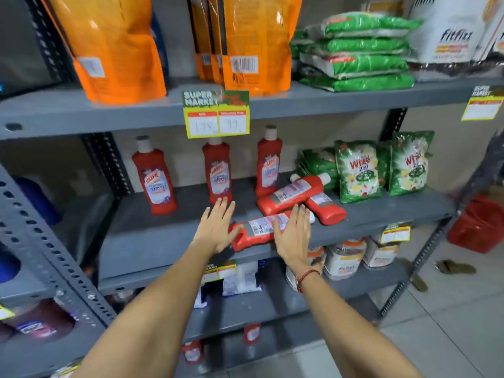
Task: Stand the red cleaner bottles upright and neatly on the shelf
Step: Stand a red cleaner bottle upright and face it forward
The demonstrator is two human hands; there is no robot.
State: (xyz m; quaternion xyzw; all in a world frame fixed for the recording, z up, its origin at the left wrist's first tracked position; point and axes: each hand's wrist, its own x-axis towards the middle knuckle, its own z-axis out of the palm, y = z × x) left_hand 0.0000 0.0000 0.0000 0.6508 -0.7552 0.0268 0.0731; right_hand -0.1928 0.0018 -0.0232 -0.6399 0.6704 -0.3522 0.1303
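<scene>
Hands (216,230) (293,236) flat and open, holding nothing, you flank the fallen bottle (256,231): probably stiff, slick plastic, so grasp its body.

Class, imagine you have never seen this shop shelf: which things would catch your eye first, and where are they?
Two open hands, the left hand and right hand, reach over a fallen red bottle at the middle shelf's front edge. Behind it two more red bottles lie crossed, while three upright red bottles stand along the back. Bright orange pouches fill the shelf above.
</scene>
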